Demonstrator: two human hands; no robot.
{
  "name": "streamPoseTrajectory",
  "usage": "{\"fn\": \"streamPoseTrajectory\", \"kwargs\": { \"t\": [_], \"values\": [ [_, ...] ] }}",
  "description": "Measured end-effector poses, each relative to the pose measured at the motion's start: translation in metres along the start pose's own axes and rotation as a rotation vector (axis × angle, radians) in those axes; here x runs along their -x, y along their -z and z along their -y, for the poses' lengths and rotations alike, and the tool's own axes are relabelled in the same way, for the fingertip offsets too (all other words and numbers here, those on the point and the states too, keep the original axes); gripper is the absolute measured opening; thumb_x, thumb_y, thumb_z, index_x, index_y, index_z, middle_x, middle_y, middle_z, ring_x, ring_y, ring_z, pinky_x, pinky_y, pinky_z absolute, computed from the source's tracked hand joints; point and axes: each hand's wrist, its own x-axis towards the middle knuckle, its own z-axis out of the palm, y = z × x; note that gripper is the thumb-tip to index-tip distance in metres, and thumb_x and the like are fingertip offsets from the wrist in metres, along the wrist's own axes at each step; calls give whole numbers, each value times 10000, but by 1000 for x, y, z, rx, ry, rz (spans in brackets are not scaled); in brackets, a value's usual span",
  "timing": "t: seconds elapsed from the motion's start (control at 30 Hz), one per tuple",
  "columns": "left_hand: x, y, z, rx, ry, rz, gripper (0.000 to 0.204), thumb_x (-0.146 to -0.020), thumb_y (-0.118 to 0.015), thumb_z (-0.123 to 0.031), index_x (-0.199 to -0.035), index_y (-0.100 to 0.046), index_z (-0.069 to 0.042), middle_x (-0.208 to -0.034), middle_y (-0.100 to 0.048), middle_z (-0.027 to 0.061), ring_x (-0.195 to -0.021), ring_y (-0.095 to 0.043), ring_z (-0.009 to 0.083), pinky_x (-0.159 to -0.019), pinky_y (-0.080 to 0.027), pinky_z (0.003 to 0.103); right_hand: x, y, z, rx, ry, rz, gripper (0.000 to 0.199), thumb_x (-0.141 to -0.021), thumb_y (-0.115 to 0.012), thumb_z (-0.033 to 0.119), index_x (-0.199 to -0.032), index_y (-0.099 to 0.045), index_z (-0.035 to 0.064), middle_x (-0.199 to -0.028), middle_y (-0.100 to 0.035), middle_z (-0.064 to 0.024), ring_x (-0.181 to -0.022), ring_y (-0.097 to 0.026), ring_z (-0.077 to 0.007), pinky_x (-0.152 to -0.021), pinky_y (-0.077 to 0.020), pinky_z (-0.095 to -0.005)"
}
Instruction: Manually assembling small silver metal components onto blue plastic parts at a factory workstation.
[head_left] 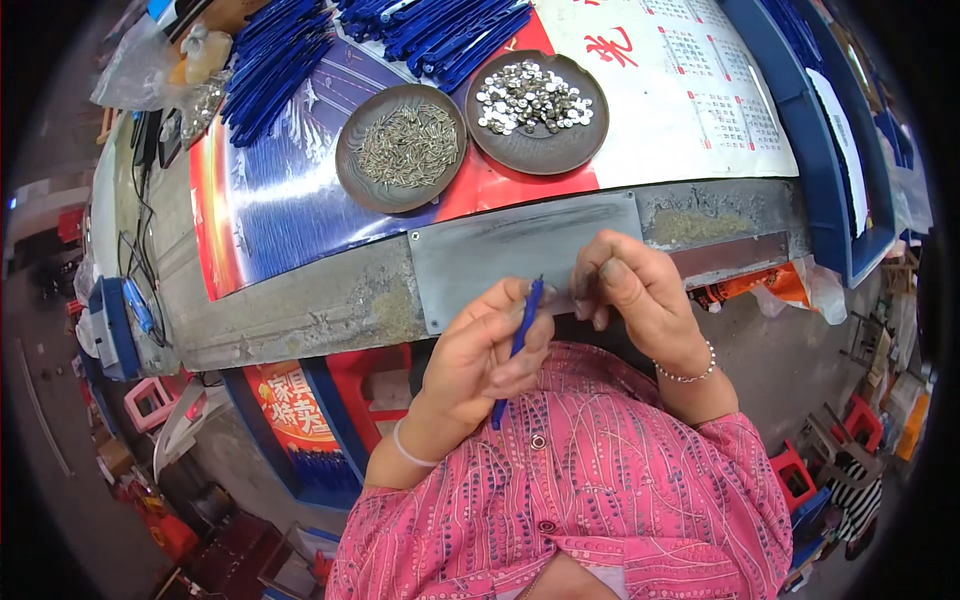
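Note:
My left hand (478, 350) is closed around a slim blue plastic piece (521, 332), held upright and slightly tilted, its dark tip pointing up. Facing it, my right hand (645, 295) has thumb and fingertips pinched together, apart from the blue piece. Whatever may be between those fingers is too small to make out. Beyond both hands, the table edge carries a grey metal plate (470, 270). Farther back stand two round dark dishes: the left dish (352, 172) holds many small metal pins, the right dish (545, 158) many small shiny round metal pieces.
Heaps of blue plastic pieces (275, 65) lie at the far left and far middle (440, 35). A printed calendar sheet (690, 120) covers the tabletop. At the right edge stands a blue bin (815, 150). Clear plastic bags (140, 65) sit at the far left.

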Motion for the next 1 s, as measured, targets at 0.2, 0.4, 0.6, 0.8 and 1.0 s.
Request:
{"fn": "streamPoseTrajectory", "kwargs": {
  "t": [0.2,0.4,0.6,0.8,1.0],
  "values": [
    [-2,0,-3,176,44,75,236,-955,-419,-114,-1154,-485,-4,-743,-470,53,-425,-358,30,-349,-305,167,5,4,2,9,0,-50,285,-976,-450,275,-874,-498,13,-766,-534,-46,-612,-507,-54,-520,-403,-168],
    [-1,-5,2,99,-27,13,223,-957,-436,-119,-1147,-490,-15,-763,-499,56,-459,-392,46,-380,-339,182,9,-5,5,153,12,-131,146,-941,-493,131,-870,-502,5,-762,-540,-40,-622,-511,-67,-545,-416,-187],
    [4,-4,26,-742,-503,-120,265,-912,-500,18,-1176,-500,3,-907,-542,59,-629,-498,71,-521,-405,188,4,-27,-4,430,306,-158,148,-820,-618,72,-862,-507,-16,-717,-529,-83,-583,-527,-164,-512,-421,-278],
    [-1,-6,40,-988,-809,-29,290,-887,-506,86,-1168,-534,25,-1090,-476,83,-811,-501,77,-701,-419,180,0,-28,-18,817,658,-319,231,-832,-630,167,-741,-484,14,-616,-484,-111,-500,-502,-303,-448,-385,-382],
    [-1,-1,38,-1056,-857,-28,265,-889,-498,94,-1143,-534,29,-1080,-479,85,-862,-497,80,-729,-409,175,1,-24,-1,426,284,-38,322,-852,-620,211,-648,-451,27,-550,-465,-134,-488,-508,-337,-432,-372,-384]
  ]
}}
